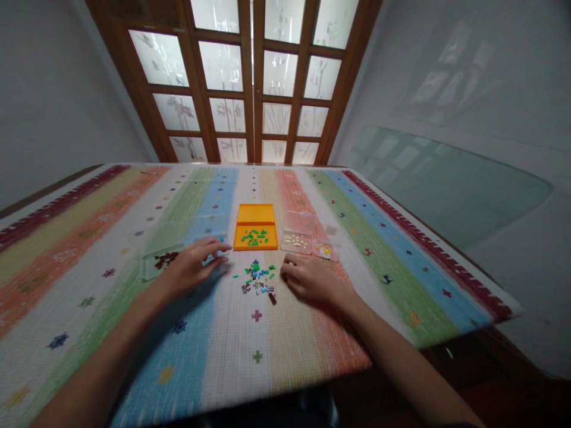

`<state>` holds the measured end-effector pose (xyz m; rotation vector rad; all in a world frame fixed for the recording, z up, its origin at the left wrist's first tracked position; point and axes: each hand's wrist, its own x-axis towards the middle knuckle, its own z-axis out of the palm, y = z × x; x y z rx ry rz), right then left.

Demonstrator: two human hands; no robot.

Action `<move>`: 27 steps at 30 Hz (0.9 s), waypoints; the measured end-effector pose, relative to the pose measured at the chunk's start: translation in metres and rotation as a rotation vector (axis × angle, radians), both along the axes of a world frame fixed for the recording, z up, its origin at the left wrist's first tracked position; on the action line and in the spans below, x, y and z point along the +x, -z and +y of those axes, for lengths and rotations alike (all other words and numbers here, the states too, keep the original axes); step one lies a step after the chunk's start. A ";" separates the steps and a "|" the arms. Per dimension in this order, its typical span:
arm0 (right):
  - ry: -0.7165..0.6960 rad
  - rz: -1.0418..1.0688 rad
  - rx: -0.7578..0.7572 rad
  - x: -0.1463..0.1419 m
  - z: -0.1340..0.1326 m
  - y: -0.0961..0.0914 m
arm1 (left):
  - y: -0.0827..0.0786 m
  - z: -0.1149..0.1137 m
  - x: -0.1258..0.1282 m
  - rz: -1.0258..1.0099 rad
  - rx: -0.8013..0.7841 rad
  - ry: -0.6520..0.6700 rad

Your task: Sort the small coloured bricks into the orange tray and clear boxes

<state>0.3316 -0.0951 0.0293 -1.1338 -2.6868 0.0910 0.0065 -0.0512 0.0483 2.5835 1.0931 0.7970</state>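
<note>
A loose pile of small coloured bricks [259, 278] lies on the striped table cover between my hands. My left hand [193, 265] reaches to the right over a clear tray with blue pieces [222, 242], fingertips pinched together at its edge; what they hold is too small to see. My right hand [308, 278] rests on the cover just right of the pile, fingers curled loosely with nothing visible in them. Behind the pile stands an orange box [256, 226] with green pieces in its front half.
A clear tray with dark brown pieces [157, 261] sits left of my left hand. Clear trays with white pieces [296, 241] and yellow pieces [326, 249] stand right of the orange box. The table's right edge [446, 249] runs near a glass panel; a wooden door is behind.
</note>
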 end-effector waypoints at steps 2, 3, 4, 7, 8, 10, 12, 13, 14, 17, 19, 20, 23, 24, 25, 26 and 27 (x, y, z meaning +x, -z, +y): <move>0.000 0.003 0.001 0.000 0.000 0.000 | 0.006 -0.005 0.007 0.026 -0.069 0.103; 0.002 0.004 0.003 0.000 0.000 0.000 | 0.010 -0.006 0.009 0.033 -0.097 0.135; 0.002 0.003 0.005 0.000 0.000 -0.001 | 0.014 -0.006 0.011 0.039 -0.119 0.153; 0.000 -0.005 0.014 0.000 0.000 -0.001 | 0.025 -0.004 0.016 0.055 -0.163 0.150; -0.001 -0.007 0.016 0.000 0.000 0.000 | 0.027 -0.003 0.018 0.058 -0.172 0.140; 0.000 -0.008 0.018 0.000 0.000 0.000 | 0.030 -0.001 0.021 0.057 -0.183 0.127; 0.003 -0.008 0.018 0.000 0.000 0.000 | 0.031 -0.001 0.025 0.051 -0.181 0.119; 0.004 -0.009 0.019 -0.001 0.000 0.000 | 0.032 -0.001 0.028 0.051 -0.176 0.119; 0.005 -0.012 0.019 -0.001 0.000 0.000 | 0.032 -0.002 0.030 0.053 -0.168 0.119; 0.007 -0.021 0.020 -0.002 -0.001 -0.002 | 0.035 -0.003 0.035 0.055 -0.143 0.119; 0.005 -0.025 0.021 -0.002 -0.001 -0.003 | 0.037 -0.004 0.038 0.047 -0.125 0.119; 0.005 -0.026 0.022 -0.002 -0.001 -0.003 | 0.037 -0.005 0.039 0.041 -0.118 0.119; 0.005 -0.029 0.025 -0.001 0.000 -0.002 | 0.039 -0.007 0.041 0.019 -0.108 0.115; 0.004 -0.025 0.024 -0.001 0.000 -0.002 | 0.038 -0.007 0.042 0.014 -0.110 0.112; 0.001 -0.018 0.022 -0.001 0.000 -0.001 | 0.038 -0.008 0.042 0.011 -0.113 0.106; -0.003 -0.009 0.017 -0.001 0.000 -0.001 | 0.037 -0.009 0.043 0.011 -0.119 0.100; -0.006 -0.001 0.012 -0.001 0.000 -0.001 | 0.036 -0.010 0.043 0.014 -0.125 0.093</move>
